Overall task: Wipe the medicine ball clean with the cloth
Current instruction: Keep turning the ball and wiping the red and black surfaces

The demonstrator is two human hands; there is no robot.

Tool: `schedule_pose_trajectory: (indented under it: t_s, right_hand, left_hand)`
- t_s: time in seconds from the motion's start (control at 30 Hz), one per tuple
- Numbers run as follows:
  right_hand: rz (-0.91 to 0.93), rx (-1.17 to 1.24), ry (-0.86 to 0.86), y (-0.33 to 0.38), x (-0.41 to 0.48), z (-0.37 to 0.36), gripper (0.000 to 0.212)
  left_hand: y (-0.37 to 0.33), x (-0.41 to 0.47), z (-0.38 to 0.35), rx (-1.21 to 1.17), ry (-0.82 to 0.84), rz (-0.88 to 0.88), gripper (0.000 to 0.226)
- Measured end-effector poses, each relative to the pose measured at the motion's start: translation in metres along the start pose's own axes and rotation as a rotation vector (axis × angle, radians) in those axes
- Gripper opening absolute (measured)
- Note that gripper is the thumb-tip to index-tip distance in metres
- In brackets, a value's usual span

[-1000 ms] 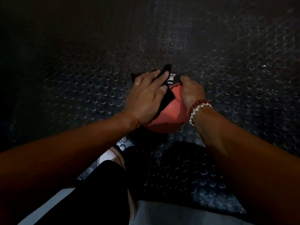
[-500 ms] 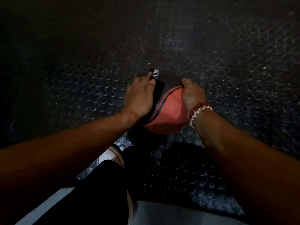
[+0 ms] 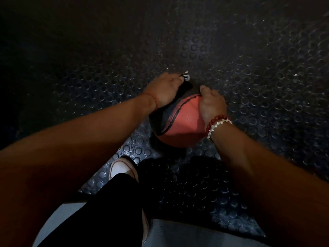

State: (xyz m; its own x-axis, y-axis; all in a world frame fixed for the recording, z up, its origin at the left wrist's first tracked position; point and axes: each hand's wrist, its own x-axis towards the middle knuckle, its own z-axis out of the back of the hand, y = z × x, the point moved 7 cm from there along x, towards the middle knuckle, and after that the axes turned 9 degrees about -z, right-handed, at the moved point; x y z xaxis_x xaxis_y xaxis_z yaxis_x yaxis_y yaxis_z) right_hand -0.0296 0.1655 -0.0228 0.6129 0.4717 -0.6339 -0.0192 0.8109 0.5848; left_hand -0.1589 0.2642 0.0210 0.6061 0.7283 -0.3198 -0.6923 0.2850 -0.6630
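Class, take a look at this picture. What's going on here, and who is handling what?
A person is wiping a red-and-black textured medicine ball that rests on a black studded rubber floor mat. The left grip, a bare hand, holds a dark cloth with a striped white tag against the ball's far left side. The right grip, with red and white bead bracelets at its wrist, cups the ball's right side to steady it.

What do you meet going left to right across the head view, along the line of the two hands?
Left hand, on the cloth → medicine ball → right hand.
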Motion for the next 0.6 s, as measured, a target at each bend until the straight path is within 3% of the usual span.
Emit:
schedule_pose_trajectory:
  t_s: [0.23, 0.4, 0.5, 0.6]
  right_hand:
    - [-0.044, 0.014, -0.011, 0.000, 0.001, 0.003, 0.053]
    - [-0.045, 0.022, -0.012, -0.001, 0.006, 0.004, 0.049]
    - [-0.031, -0.004, 0.011, -0.002, 0.007, 0.000, 0.047]
    - [-0.013, 0.009, 0.019, 0.001, 0.008, 0.001, 0.047]
  left_hand:
    - [0.021, -0.031, -0.005, -0.117, -0.169, 0.194, 0.046]
    - [-0.016, -0.059, -0.007, 0.131, -0.215, -0.088, 0.048]
    - [-0.035, -0.047, -0.008, 0.286, -0.123, -0.269, 0.053]
    - [-0.036, -0.032, -0.005, 0.250, -0.038, -0.216, 0.045]
